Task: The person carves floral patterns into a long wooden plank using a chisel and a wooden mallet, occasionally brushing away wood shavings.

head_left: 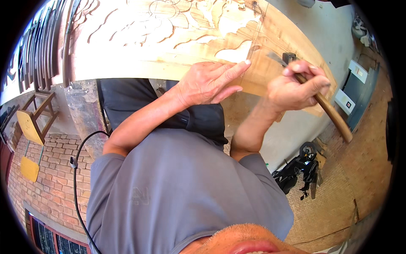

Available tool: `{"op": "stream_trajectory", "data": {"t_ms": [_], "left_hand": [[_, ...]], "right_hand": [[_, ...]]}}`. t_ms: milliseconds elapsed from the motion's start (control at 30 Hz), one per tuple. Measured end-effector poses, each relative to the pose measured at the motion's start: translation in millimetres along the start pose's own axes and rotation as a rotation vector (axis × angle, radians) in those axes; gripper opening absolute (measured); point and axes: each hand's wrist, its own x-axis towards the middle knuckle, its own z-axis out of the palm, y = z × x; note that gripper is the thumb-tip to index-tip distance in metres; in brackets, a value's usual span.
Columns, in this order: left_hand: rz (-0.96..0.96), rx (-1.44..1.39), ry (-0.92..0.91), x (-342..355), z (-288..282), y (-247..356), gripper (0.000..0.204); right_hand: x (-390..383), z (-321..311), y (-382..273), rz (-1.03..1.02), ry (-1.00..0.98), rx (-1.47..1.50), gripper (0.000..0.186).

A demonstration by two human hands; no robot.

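Over the near edge of a pale carved wooden panel (169,63), my left hand (211,82) is open, its index finger stretched toward the right and its thumb apart. I see nothing held in it. My right hand (298,86), to its right, is closed round the wooden handle of a hatchet (334,116). The hatchet's dark metal head, with a grey blade blurred at its left, is above the plain right end of the panel. The handle's butt slants down to the right. Cut-out shapes and pencil lines cover the panel's far part.
Many long carving tools (40,51) lie side by side at the panel's left end. A wooden chair (31,127) stands on the brick floor at left. A black cable (76,182) hangs beside me. A dark wheeled object (302,165) is on the floor at lower right.
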Motion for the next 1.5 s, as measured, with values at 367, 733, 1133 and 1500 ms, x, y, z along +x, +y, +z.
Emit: {"op": "stream_trajectory", "data": {"t_ms": [367, 733, 1133, 1500], "left_hand": [[-0.134, -0.105, 0.068, 6, 10, -10, 0.089], [-0.214, -0.132, -0.040, 2, 2, -5, 0.090], [-0.259, -0.117, -0.009, 2, 4, -5, 0.095], [-0.198, -0.075, 0.022, 3, 4, -8, 0.095]], "right_hand": [[-52, 36, -4, 0.206, -0.376, 0.249, 0.059], [-49, 15, 14, 0.185, -0.573, 0.438, 0.066], [-48, 24, 14, 0.189, -0.562, 0.415, 0.065], [-46, 31, 12, 0.183, -0.578, 0.366, 0.063]]}}
